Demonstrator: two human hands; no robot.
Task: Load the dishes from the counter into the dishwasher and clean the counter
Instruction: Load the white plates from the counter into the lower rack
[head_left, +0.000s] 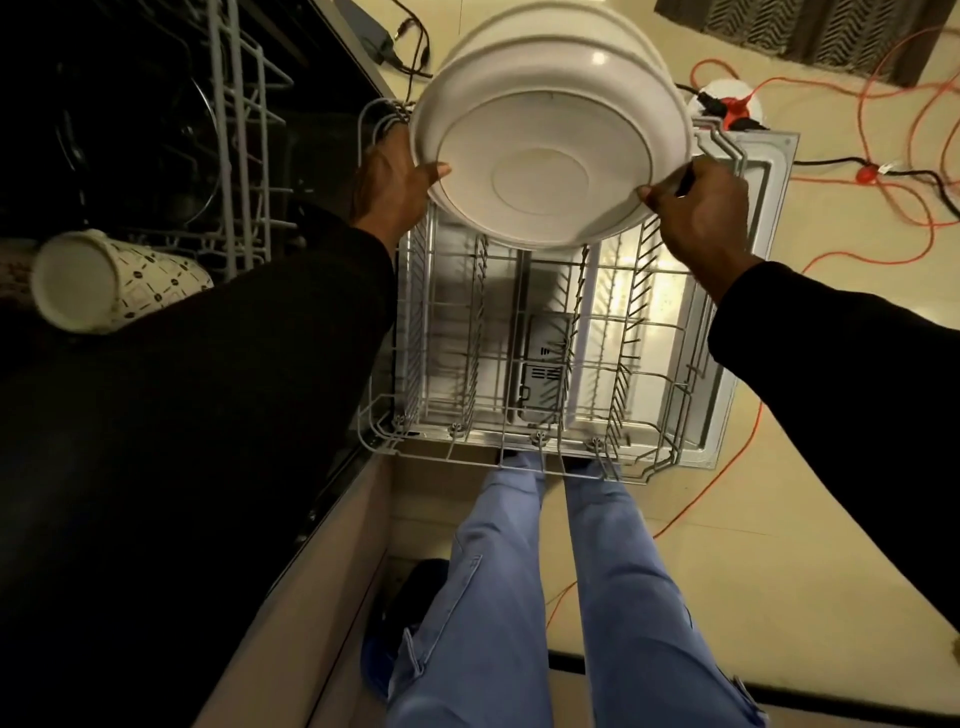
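Left hand (387, 182): raised over the far left corner of the lower rack (415, 312). The thumb presses on the underside of the plates (545, 156) and the other fingers curl out of sight behind the left rim, gripping it.
Right hand (696, 200): level with the left, at the right rim. The thumb lies on the underside and the fingers wrap behind, clamped on the stack.
Plates: white, tilted with the underside toward the camera, held in the air above the rack's far edge. At least two rims show; the exact count cannot be told.
Lower rack: one, pulled out over the open door (769, 218), no dishes among its tines.
Upper rack (244, 156): one, at the counter's far side.
Mug (114, 280): one, patterned, lying on its side near the left edge of the counter (301, 509).
Hands: two, both on the stack.
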